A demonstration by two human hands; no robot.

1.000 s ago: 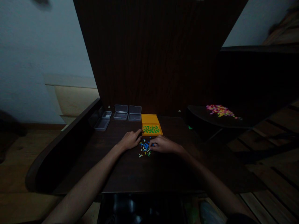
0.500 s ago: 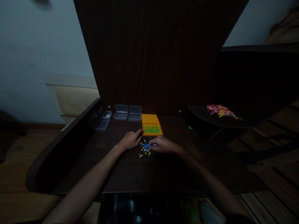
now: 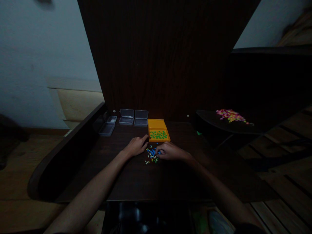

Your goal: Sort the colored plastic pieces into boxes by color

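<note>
Sitting at a dark wooden table point(image 3: 136, 175) in very dim light. Resting the left hand point(image 3: 136, 146) on the wood, fingers loosely bent, tips right at the near corner of the orange box point(image 3: 156, 123); too dark to tell if holding anything. Laying the right hand point(image 3: 170, 151) on the right side of the little pile of coloured bits point(image 3: 151, 155), fingers curled down into it; cannot tell if pinching one or not. Little pile right between both hands, just in front of the orange box, with green bits point(image 3: 158, 134) lying inside. Further back on the left, clear boxes point(image 3: 126, 121) with lids up. Off to the right, on a low side table, a pink and yellow pile point(image 3: 230, 115).

Plenty to go wrong here. So tiny and light, so easy to flick or roll away with one quick push of a finger. Could bump the orange box with the left fingertips and shake green bits out. Could pick the wrong colour in such poor light, or grab two at once. Could sweep bits off the near edge with a wrist
</note>
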